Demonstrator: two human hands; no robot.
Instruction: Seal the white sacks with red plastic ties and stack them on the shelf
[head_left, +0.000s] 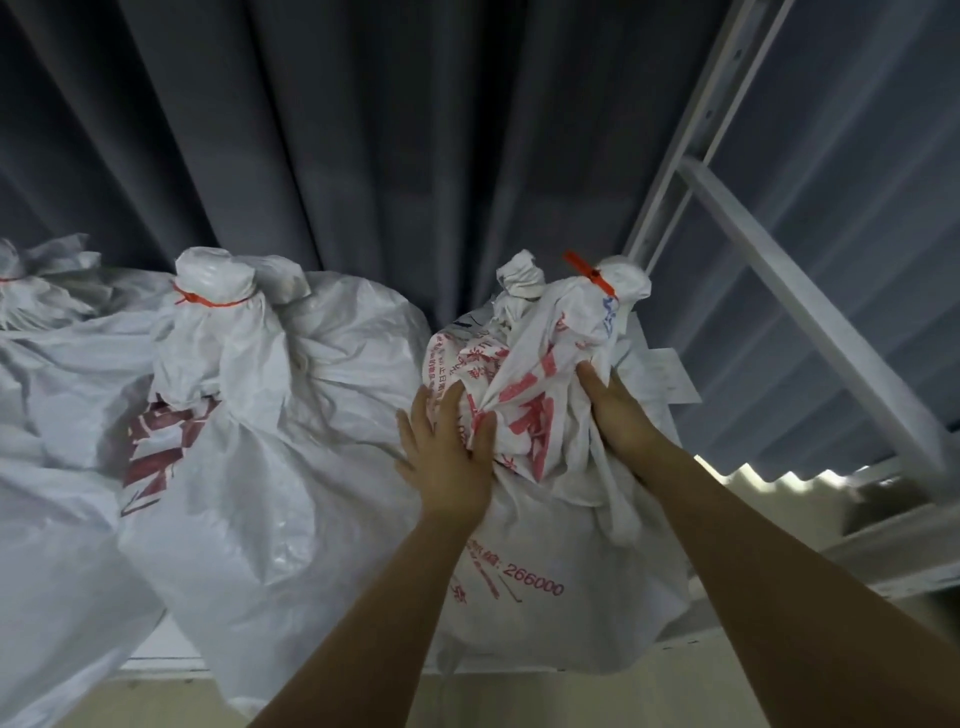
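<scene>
A white sack (550, 571) with red printing stands on the shelf at the right, its neck closed by a red plastic tie (589, 273). My left hand (449, 457) presses flat on the sack's front with straight fingers. My right hand (615, 410) lies against its right side just below the tied neck, fingers extended. To the left stands another white sack (244, 441), also bound at the neck with a red tie (208, 301). A third tied sack (36, 291) shows at the far left edge.
A dark grey curtain (363, 156) hangs behind the sacks. White metal shelf posts and rails (779, 249) rise at the right. The shelf's front edge (156, 665) runs below the sacks. A paper label (670, 379) sticks out behind the right sack.
</scene>
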